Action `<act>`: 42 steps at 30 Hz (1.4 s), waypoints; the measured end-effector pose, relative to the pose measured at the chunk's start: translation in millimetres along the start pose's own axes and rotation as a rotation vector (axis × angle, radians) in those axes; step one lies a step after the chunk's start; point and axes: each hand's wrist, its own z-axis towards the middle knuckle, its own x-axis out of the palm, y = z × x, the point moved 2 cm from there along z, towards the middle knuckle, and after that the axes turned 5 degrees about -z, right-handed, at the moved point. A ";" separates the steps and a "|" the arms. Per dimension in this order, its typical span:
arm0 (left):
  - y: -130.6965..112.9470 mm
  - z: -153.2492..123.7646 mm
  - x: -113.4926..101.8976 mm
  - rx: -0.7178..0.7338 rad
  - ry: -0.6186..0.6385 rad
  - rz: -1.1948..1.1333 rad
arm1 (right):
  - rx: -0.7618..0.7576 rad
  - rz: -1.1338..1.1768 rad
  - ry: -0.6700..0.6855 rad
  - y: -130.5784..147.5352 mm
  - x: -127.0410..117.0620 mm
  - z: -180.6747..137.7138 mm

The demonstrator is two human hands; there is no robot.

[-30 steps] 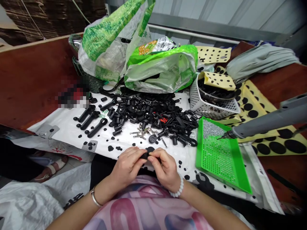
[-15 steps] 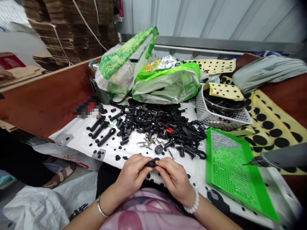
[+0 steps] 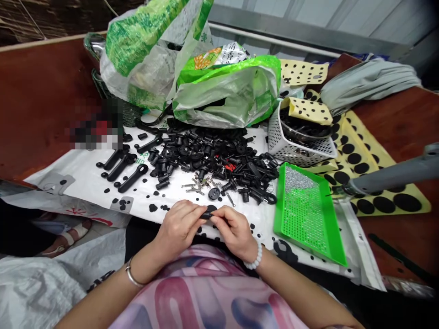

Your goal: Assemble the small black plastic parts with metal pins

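Head view, black part [image 3: 206, 215], pinched between both hands [image 3: 179, 225] [image 3: 236, 232]

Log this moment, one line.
left hand: pinching black part | right hand: pinching it too | ahead: pile of black pieces | rightward: green tray

Left fingers [image 3: 194, 213] and right fingers [image 3: 222, 213] pinch a small black part [image 3: 206, 215].

Left fingers [image 3: 196, 214] and right fingers [image 3: 221, 214] pinch close together, forearms [image 3: 295, 283] angled inward.
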 end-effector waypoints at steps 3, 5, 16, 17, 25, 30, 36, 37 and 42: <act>1.9 -2.4 0.3 0.071 -0.038 0.084 | 0.300 0.264 0.073 -3.9 6.0 -2.7; 3.2 -3.3 -0.2 0.105 -0.051 0.101 | 0.450 0.403 0.123 -4.4 8.7 -3.3; 7.0 0.5 -5.0 0.110 0.009 0.012 | 0.133 0.060 0.070 2.3 4.7 2.9; 7.4 -0.1 -4.6 0.117 0.003 0.015 | 0.211 0.130 0.091 0.5 6.2 3.0; 7.6 -2.9 1.3 0.131 -0.056 0.048 | 0.355 0.238 0.078 4.1 10.0 2.5; 7.9 -2.5 3.5 0.124 -0.065 0.075 | 0.447 0.299 0.116 3.2 12.2 4.3; 9.8 0.8 0.5 0.178 -0.082 0.078 | 0.695 0.579 0.201 -1.2 14.3 9.8; 10.8 1.9 -0.5 0.185 -0.078 0.076 | 0.709 0.598 0.215 -1.4 13.8 11.1; 19.9 5.3 -5.3 0.088 0.002 -0.052 | 0.598 0.500 0.252 2.7 7.6 21.3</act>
